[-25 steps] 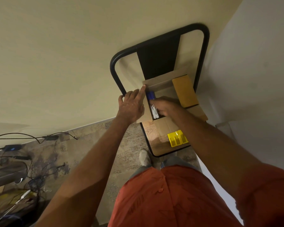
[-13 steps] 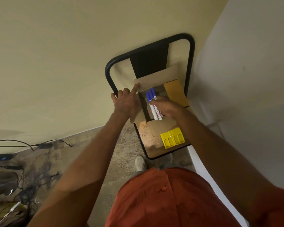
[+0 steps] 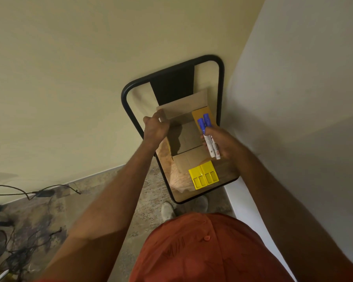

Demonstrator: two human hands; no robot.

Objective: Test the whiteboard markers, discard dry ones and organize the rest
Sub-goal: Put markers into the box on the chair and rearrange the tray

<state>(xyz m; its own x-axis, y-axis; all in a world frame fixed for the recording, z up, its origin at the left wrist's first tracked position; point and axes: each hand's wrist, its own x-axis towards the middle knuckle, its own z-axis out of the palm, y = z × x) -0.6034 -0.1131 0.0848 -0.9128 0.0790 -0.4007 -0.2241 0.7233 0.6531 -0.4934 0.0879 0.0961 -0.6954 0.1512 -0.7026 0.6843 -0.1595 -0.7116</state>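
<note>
An open cardboard box (image 3: 189, 139) stands on the wooden seat of a black-framed chair (image 3: 220, 78). My left hand (image 3: 155, 127) grips the box's left flap and holds it back. My right hand (image 3: 222, 142) is closed around two white whiteboard markers with blue caps (image 3: 207, 131), held side by side above the box's right edge, caps pointing away from me. The inside of the box looks bare where I can see it. A yellow plastic organizer (image 3: 203, 175) with several slots lies on the seat in front of the box.
The chair stands in a corner, a cream wall (image 3: 69, 78) behind and a white wall (image 3: 304, 78) to the right. Black cables (image 3: 29, 192) and adapters lie on the mottled floor at the left. My shoe (image 3: 167, 210) is just before the seat edge.
My right hand has lifted the two markers out of the box and carried them up and to the right. My left hand stays on the left flap.
</note>
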